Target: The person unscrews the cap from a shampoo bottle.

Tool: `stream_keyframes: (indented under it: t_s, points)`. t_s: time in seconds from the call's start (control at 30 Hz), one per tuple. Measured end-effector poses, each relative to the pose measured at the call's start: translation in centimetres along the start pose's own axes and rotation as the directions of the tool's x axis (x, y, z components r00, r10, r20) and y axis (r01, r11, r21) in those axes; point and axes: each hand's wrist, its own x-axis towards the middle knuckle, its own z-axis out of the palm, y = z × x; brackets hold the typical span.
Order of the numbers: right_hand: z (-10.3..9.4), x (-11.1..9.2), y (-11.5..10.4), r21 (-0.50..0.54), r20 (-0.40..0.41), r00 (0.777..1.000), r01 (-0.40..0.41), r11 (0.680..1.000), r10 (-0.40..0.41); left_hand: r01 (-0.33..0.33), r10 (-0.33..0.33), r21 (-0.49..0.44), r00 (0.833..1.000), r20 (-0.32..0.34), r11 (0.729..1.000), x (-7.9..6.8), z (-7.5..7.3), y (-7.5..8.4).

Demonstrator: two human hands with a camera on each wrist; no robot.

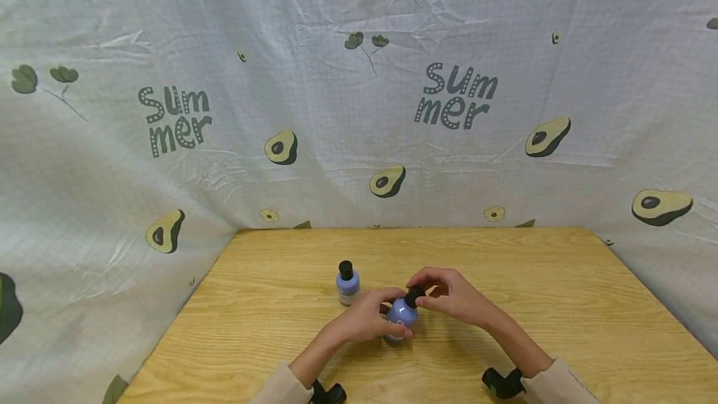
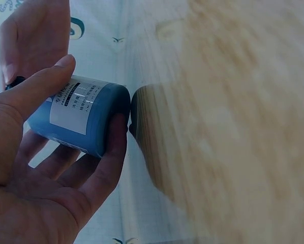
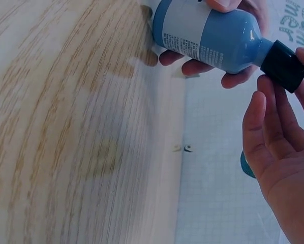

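A blue-purple bottle with a black cap leans to the right over the wooden table. My left hand grips its body, the thumb on one side and the fingers curled round the other. In the left wrist view, the bottle shows a white printed label and its base close to the tabletop; whether it touches is hard to tell. My right hand pinches the cap between thumb and fingertips. The right wrist view shows this cap seated at the bottle's neck.
A second blue-purple bottle with a black cap stands upright on the table, just beyond my left hand. The wooden table meets a pale printed cloth at its back and sides. Black wrist devices sit below both forearms.
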Motion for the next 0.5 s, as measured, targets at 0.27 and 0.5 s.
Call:
stream_keyframes:
  t_s: [0.27, 0.5]
  points:
    - [0.16, -0.03, -0.15, -0.011, -0.033, 0.997, -0.07, 0.998, 0.069, 0.007, -0.007, -0.007, 1.0, 0.002, 1.0, -0.13, 0.06, -0.04]
    - [0.01, -0.07, -0.1, 0.007, -0.012, 1.0, -0.026, 1.0, 0.026, 0.005, -0.005, -0.011, 1.0, 0.0, 1.0, -0.06, 0.07, 0.04]
